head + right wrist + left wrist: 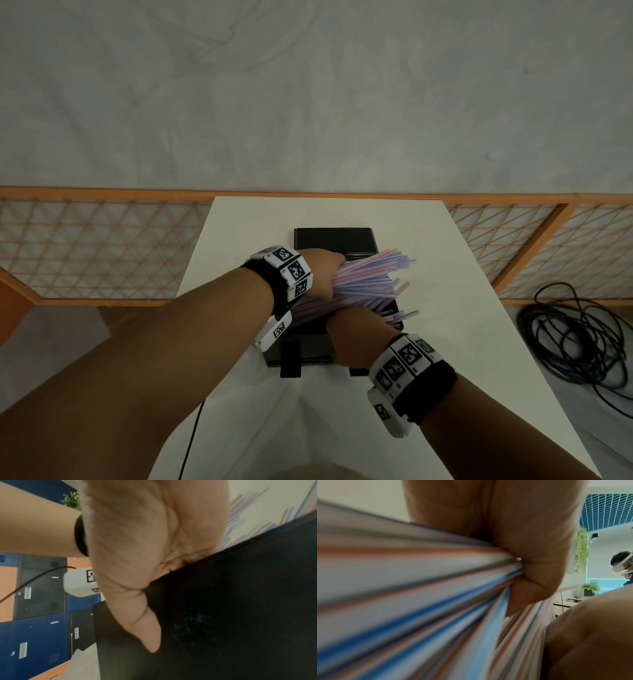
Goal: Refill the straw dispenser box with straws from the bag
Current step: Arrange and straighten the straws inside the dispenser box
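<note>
A black straw dispenser box (pixel 308 351) stands on the white table (pixel 455 359), its lid (pixel 334 240) folded open at the back. My left hand (pixel 323 274) grips a thick bundle of pink and blue straws (pixel 370 277) lying slanted in the box, the tips fanning up to the right. The left wrist view is filled by the straws (pixel 419 595) with fingers (pixel 530 547) curled round them. My right hand (pixel 356 330) holds the box's front wall (pixel 223 608): the thumb (pixel 145 622) lies outside and the fingers are hidden inside. A pale creased sheet (pixel 308 428), perhaps the bag, lies before the box.
A coiled black cable (pixel 575 342) lies on the floor to the right of the table. An orange lattice rail (pixel 102 246) runs behind the table. A thin black wire (pixel 191 438) hangs at the table's left front edge.
</note>
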